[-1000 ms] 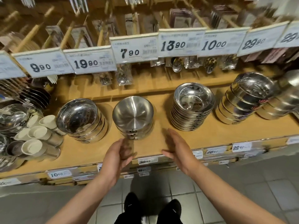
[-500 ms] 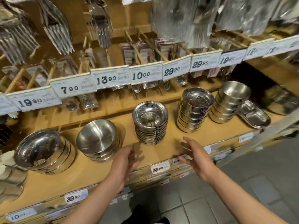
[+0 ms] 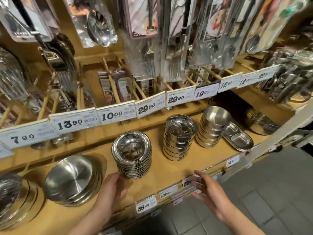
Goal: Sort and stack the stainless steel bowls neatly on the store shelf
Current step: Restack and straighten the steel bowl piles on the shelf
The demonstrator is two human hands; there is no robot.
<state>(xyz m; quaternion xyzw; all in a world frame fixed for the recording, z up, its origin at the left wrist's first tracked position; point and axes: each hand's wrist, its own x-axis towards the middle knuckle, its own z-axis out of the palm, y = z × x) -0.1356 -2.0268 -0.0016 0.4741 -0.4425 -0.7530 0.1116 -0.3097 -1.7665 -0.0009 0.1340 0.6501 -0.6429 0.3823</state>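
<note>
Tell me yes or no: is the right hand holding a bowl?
No, the right hand hovers open and empty over the shelf's front edge, apart from every stack of bowls.

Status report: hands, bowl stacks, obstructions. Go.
Left hand open, fingertips at rimmed stack. Right hand open over shelf edge, holding nothing. Oval tray leans on far stack.

We find a retail shop. Above the wooden shelf (image 3: 169, 168) runs a row of price tags (image 3: 111, 116); packaged cutlery (image 3: 144, 39) hangs higher; bowl stacks (image 3: 133, 158) rest upon it.
</note>
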